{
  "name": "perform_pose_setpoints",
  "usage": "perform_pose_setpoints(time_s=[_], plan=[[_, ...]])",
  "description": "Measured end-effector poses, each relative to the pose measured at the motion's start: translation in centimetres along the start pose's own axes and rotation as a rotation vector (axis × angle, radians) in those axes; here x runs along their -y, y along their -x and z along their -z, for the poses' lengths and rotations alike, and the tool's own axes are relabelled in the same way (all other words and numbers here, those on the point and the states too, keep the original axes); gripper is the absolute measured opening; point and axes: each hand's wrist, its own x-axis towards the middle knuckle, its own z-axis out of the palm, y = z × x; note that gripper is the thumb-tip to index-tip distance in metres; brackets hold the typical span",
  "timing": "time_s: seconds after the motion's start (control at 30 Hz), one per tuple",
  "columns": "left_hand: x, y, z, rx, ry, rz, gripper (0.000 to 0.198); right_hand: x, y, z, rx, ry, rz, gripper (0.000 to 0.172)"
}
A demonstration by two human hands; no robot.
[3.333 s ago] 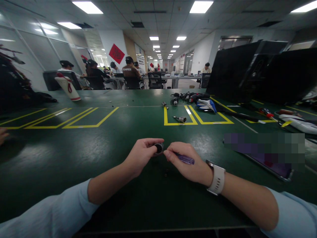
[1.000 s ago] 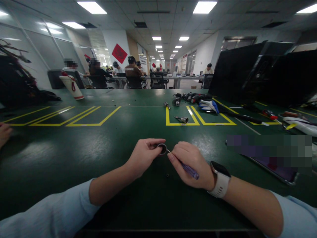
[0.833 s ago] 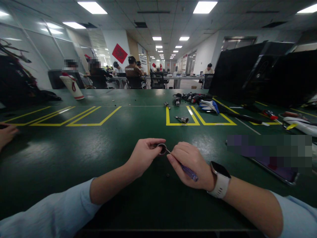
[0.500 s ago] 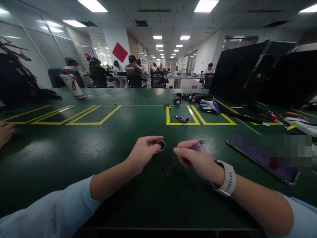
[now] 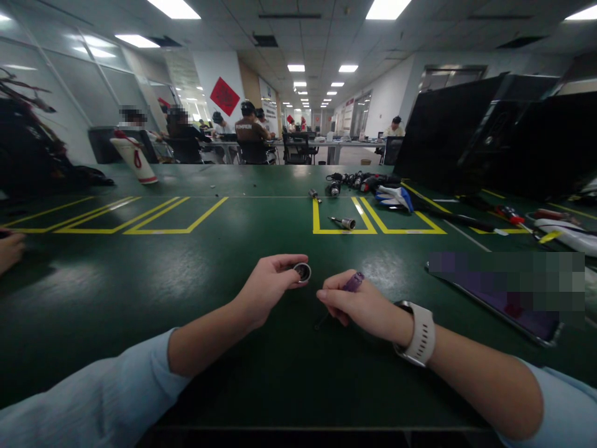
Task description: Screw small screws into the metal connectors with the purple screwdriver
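My left hand point(image 5: 267, 286) is closed on a short, round metal cylinder point(image 5: 306, 279), its dark open end turned toward me. The thumb and fingertips grip it at the side. To its right, my right hand point(image 5: 359, 303) is closed around a slim screwdriver with a purple see-through handle point(image 5: 354, 282). The handle's end sticks up behind the knuckles. Below the fingers the thin dark shaft slants down and left toward the table, where a small dark part point(image 5: 317, 326) shows faintly at its tip. Whether the tip touches that part, I cannot tell. The two hands are apart.
On the green table point(image 5: 140, 298), a metal fitting with a thin stem point(image 5: 344, 223) lies inside yellow tape. Farther back are a blue-white glove point(image 5: 394, 198) and tangled dark tools point(image 5: 359, 182). A phone point(image 5: 499, 302) lies right. Another person's hand point(image 5: 10, 249) is at the left edge.
My right hand has moved a little left and down with the screwdriver, its tip now at the small part on the table. The cylinder in my left hand has turned slightly toward me.
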Motion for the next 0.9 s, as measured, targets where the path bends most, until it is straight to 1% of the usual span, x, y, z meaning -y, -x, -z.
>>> perform_pose_setpoints(time_s=[0.07,0.13,0.2,0.27,0.3,0.33,0.4,0.47,0.53,0.7,0.8,0.9], plan=[[0.0,-0.1,0.0,0.006,0.003,-0.008,0.036,-0.2,-0.2,0.0,-0.019,-0.070,-0.023,0.032],[0.0,-0.1,0.1,0.007,0.002,-0.019,0.034,-0.6,-0.3,0.1,-0.054,-0.201,-0.023,0.032],[0.0,0.0,0.1,0.007,-0.015,-0.027,0.029,-0.8,-0.4,0.3,-0.120,-0.349,0.031,0.031],[-0.1,0.0,0.1,0.009,-0.037,-0.029,0.026,-0.8,-0.3,0.5,-0.213,-0.409,0.139,0.030],[-0.1,0.1,0.1,0.012,-0.043,-0.029,0.025,-0.7,-0.1,0.6,-0.264,-0.376,0.200,0.030],[-0.1,0.1,0.1,0.015,-0.043,-0.030,0.026,-0.6,0.0,0.7,-0.314,-0.295,0.257,0.030],[-0.1,0.2,0.1,0.028,-0.036,-0.037,0.026,-0.3,0.3,0.7,-0.377,-0.053,0.338,0.031],[-0.1,0.3,0.1,0.036,-0.036,-0.044,0.027,0.0,0.5,0.5,-0.389,0.174,0.382,0.030],[0.0,0.4,0.0,0.034,-0.051,-0.048,0.028,0.2,0.5,0.2,-0.367,0.316,0.428,0.029],[0.0,0.6,-0.2,0.033,-0.091,-0.071,0.028,0.0,0.4,-0.3,-0.358,0.495,0.561,0.025],[0.0,0.6,-0.3,0.027,-0.108,-0.086,0.028,-0.2,0.4,-0.4,-0.350,0.527,0.614,0.022],[0.1,0.5,-0.2,0.036,-0.111,-0.100,0.029,-0.3,0.3,-0.4,-0.330,0.540,0.636,0.021]])
